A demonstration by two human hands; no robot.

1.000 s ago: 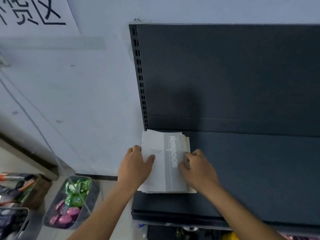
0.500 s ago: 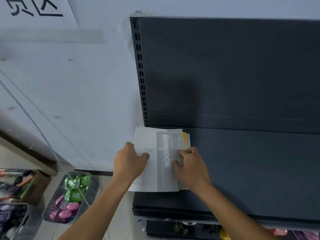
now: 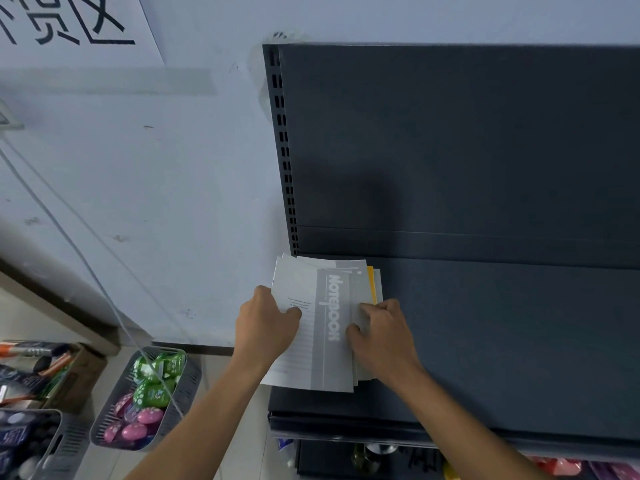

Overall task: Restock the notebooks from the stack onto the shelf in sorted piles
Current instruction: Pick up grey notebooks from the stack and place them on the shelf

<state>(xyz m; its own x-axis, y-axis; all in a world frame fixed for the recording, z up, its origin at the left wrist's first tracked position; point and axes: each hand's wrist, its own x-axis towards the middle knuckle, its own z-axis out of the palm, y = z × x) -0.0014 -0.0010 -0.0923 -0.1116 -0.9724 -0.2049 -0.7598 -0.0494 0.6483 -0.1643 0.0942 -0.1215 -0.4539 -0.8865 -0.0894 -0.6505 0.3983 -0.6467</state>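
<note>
Pinching the stack of notebooks (image 3: 313,323) at the shelf's (image 3: 502,341) nine o'clock end, my left hand (image 3: 265,325) gripped its left edge while my right hand (image 3: 379,336) clutched the right edges. Thin, floppy and slick-covered, they would likely slide apart unless held by both sides.

Both hands, left (image 3: 266,323) and right (image 3: 382,336), press a notebook stack (image 3: 325,327) (grey cover topmost) on the shelf (image 3: 502,341).

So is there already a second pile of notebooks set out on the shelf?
No: the only notebooks in view are the one stack at the left end of the dark shelf, under both hands.
</note>
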